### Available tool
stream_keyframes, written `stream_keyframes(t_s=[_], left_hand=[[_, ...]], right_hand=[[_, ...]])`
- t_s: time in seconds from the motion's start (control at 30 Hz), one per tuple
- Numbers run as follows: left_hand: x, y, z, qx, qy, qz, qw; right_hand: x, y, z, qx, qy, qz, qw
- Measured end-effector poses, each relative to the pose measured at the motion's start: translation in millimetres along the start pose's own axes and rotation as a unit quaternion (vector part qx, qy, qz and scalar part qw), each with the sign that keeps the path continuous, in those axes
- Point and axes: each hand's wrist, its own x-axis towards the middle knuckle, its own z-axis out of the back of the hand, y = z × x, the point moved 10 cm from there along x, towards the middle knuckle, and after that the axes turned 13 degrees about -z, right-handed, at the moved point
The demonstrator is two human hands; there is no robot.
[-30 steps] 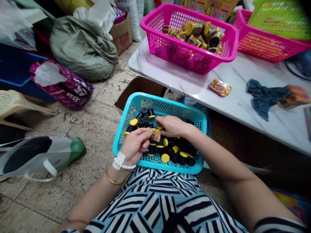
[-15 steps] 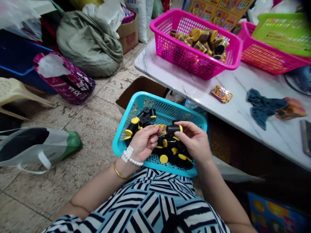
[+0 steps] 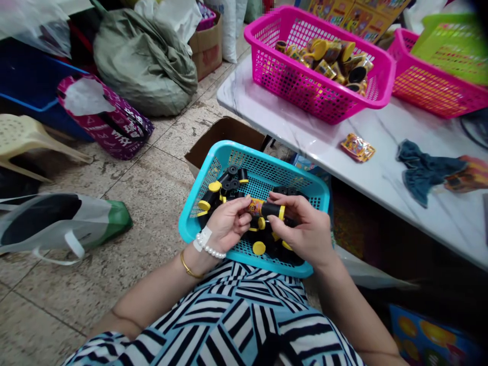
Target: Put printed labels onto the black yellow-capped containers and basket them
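Observation:
Over a turquoise basket (image 3: 186, 226), my left hand (image 3: 231, 221) pinches a small orange printed sleeve (image 3: 255, 206) between thumb and fingers. My right hand (image 3: 303, 226) grips a black cylinder with a yellow cap (image 3: 273, 210) near its capped end. The sleeve meets the cylinder's uncapped end; whether it is around that end or only against it, I cannot tell. Below both hands, several loose black cylinders with yellow caps (image 3: 209, 198) lie jumbled in the basket, partly hidden by my fingers.
A pink basket (image 3: 324, 109) of yellow-printed cylinders stands on the marbled table (image 3: 297, 134). Near it lie a stack of printed sleeves (image 3: 357, 148) and a blue denim piece (image 3: 419, 168). An open cardboard box (image 3: 224, 137) is behind the turquoise basket; bags (image 3: 107, 119) lie on the floor.
The sleeve and the black cylinder now look more in line, with the sleeve's print turned more into view. My right fingers have shifted around the capped end. The whole view has shifted slightly.

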Motion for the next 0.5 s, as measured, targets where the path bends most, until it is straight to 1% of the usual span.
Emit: stream_keyframes(t_s=[0.07, 0.17, 0.23, 0.33, 0.4, 0.43, 0.5], left_hand=[[0, -2, -1.5, 0.006, 0.011, -0.004, 1.000], [-2, -8, -4.7, 0.031, 0.032, -0.029, 0.999], [-4, -13, -3.6, 0.061, 0.029, -0.051, 0.996], [-9, -25, 1.8, 0.106, 0.004, -0.099, 0.989], [-13, -34, 4.0, 0.134, -0.007, -0.130, 0.982], [-14, -36, 2.3, 0.149, 0.004, -0.133, 0.980], [-14, -32, -6.8, 0.186, 0.067, -0.112, 0.974]], right_hand=[[-1, 5, -5, -0.012, 0.019, 0.021, 1.000], [-1, 3, -8, 0.021, 0.028, 0.013, 0.999], [-2, 0, -5, 0.040, 0.006, 0.009, 0.999], [-5, -2, 9, 0.054, -0.059, 0.022, 0.997], [-7, 0, 14, 0.061, -0.069, 0.048, 0.995], [-8, 4, 14, 0.058, -0.058, 0.068, 0.994], [-11, 12, 8, 0.033, -0.022, 0.109, 0.993]])
